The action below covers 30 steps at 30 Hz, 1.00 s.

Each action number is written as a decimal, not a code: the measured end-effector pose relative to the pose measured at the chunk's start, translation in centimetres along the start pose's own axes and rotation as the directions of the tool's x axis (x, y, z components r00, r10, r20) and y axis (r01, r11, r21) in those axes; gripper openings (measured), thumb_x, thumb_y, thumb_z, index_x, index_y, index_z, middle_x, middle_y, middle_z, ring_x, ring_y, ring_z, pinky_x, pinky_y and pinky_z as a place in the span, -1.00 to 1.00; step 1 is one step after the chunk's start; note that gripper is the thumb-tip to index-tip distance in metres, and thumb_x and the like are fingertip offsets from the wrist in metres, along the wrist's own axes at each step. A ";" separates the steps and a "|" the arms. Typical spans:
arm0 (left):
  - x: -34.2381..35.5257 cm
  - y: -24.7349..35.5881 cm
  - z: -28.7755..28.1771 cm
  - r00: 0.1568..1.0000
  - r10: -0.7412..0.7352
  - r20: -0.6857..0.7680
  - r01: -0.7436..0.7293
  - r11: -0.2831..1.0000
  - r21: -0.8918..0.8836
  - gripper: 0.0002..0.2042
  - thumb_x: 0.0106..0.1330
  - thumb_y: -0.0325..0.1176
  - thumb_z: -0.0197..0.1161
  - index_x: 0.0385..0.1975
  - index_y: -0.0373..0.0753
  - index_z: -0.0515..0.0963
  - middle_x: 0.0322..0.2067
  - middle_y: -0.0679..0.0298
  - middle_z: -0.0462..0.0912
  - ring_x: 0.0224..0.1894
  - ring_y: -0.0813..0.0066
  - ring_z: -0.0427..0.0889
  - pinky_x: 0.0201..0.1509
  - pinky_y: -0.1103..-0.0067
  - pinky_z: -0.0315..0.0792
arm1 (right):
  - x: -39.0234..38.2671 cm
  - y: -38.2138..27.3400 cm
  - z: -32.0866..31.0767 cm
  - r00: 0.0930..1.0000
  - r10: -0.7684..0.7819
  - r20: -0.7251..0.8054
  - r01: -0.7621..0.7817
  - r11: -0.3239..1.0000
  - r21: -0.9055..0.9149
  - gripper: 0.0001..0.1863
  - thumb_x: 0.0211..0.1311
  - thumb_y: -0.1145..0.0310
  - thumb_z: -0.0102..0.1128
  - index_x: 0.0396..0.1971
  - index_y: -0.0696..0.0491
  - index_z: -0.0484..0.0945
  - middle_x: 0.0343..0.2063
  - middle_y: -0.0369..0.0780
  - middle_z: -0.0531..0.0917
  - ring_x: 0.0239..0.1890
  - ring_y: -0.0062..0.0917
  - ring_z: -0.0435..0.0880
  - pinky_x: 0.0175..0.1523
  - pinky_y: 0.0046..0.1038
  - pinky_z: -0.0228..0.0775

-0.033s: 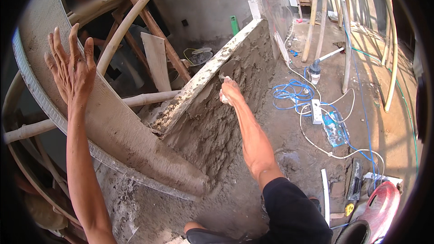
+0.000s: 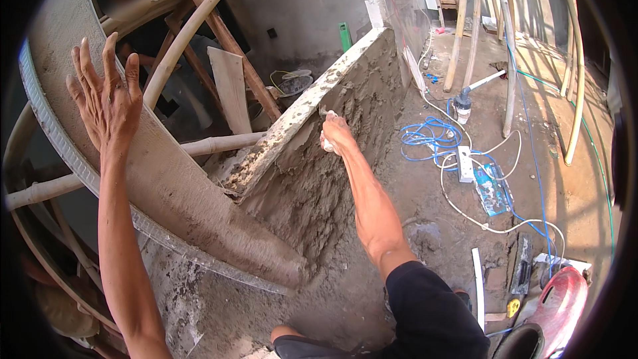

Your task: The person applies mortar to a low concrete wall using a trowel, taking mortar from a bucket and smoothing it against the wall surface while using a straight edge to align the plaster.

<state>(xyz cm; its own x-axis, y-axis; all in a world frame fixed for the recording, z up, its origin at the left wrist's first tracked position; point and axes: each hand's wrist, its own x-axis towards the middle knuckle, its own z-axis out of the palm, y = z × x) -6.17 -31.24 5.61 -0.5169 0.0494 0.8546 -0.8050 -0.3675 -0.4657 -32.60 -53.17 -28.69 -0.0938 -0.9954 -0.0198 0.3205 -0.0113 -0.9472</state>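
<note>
My left hand point(image 2: 108, 96) is raised at the left with its fingers spread, against the sandy face of a curved plastered panel point(image 2: 166, 173). It holds nothing. My right arm reaches forward to a low wall point(image 2: 299, 179) coated in rough wet mortar. There my right hand point(image 2: 337, 134) is closed round the pale handle of a trowel point(image 2: 323, 110), just below the wall's top edge. Most of the trowel's blade is hidden or blends with the grey mortar.
Bamboo poles point(image 2: 179, 46) and timber props stand behind the panel; a person point(image 2: 126, 0) is beyond them. On the right floor lie a tangled blue cable point(image 2: 428, 134), a white power strip point(image 2: 465, 165), a blue board point(image 2: 492, 189), a spirit level point(image 2: 522, 266) and a reddish basin point(image 2: 561, 306).
My right hand has shifted slightly left along the mortared wall with the trowel. My left hand stays almost where it was.
</note>
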 end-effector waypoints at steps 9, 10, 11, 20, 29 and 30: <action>-0.2 0.1 0.0 1.000 -0.018 0.017 0.019 1.000 -0.016 -0.47 0.53 0.23 -0.26 0.43 0.30 0.19 0.50 0.22 0.02 0.59 0.28 -0.11 0.63 0.21 -0.31 | -7.1 0.5 2.0 0.993 0.009 0.120 -0.029 0.986 0.167 -0.57 0.56 0.03 -0.14 -0.40 0.09 0.33 -0.69 -0.28 0.42 -0.77 -0.56 0.43 -0.72 -0.40 0.34; -0.1 0.1 -0.1 1.000 -0.013 0.017 0.013 1.000 -0.017 -0.47 0.53 0.23 -0.26 0.43 0.30 0.19 0.50 0.22 0.02 0.59 0.28 -0.11 0.63 0.21 -0.31 | -8.9 1.2 2.2 0.992 0.013 0.123 -0.031 0.989 0.147 -0.59 0.56 0.03 -0.14 -0.35 0.08 0.32 -0.66 -0.29 0.43 -0.76 -0.59 0.43 -0.71 -0.43 0.34; -0.2 0.2 0.0 1.000 -0.017 0.020 0.017 1.000 -0.014 -0.48 0.53 0.22 -0.27 0.43 0.29 0.19 0.50 0.22 0.03 0.59 0.28 -0.11 0.63 0.23 -0.30 | -10.4 2.5 1.6 0.992 -0.041 0.120 0.027 0.992 0.122 -0.64 0.56 0.05 -0.13 -0.28 0.06 0.32 -0.61 -0.31 0.43 -0.73 -0.63 0.43 -0.70 -0.47 0.33; -0.7 0.0 0.9 1.000 -0.008 0.027 0.006 0.999 0.053 -0.42 0.47 0.31 -0.28 0.42 0.33 0.21 0.50 0.26 0.06 0.58 0.34 -0.09 0.65 0.24 -0.35 | 3.1 5.6 -14.5 0.971 0.219 0.100 -0.239 0.929 0.284 -0.43 0.54 -0.14 -0.22 -0.14 0.16 0.44 -0.64 -0.37 0.36 -0.71 -0.68 0.30 -0.67 -0.53 0.20; -0.2 -0.6 1.8 0.992 0.099 -0.077 -0.092 0.992 0.089 -0.44 0.45 0.33 -0.28 0.42 0.45 0.18 0.51 0.28 0.04 0.58 0.37 -0.09 0.64 0.13 -0.30 | 8.6 2.6 -9.6 0.984 0.137 0.111 -0.152 0.979 0.138 -0.43 0.54 -0.13 -0.20 -0.29 0.16 0.38 -0.68 -0.33 0.35 -0.75 -0.61 0.32 -0.70 -0.46 0.26; -0.6 -0.7 2.1 0.988 0.109 -0.106 -0.102 0.992 0.071 -0.44 0.44 0.35 -0.27 0.42 0.48 0.17 0.51 0.28 0.04 0.59 0.36 -0.09 0.63 0.08 -0.30 | 7.9 2.8 -9.0 0.989 0.110 0.102 -0.123 0.984 0.131 -0.44 0.54 -0.13 -0.20 -0.32 0.15 0.37 -0.70 -0.32 0.36 -0.77 -0.59 0.33 -0.71 -0.44 0.28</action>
<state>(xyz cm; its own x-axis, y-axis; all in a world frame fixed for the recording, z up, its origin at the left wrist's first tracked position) -4.71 -32.98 5.94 -0.6297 0.1076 0.7694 -0.7253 -0.4361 -0.5327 -40.89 -60.21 -34.40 0.0390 -0.9951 -0.0908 0.4502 0.0986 -0.8874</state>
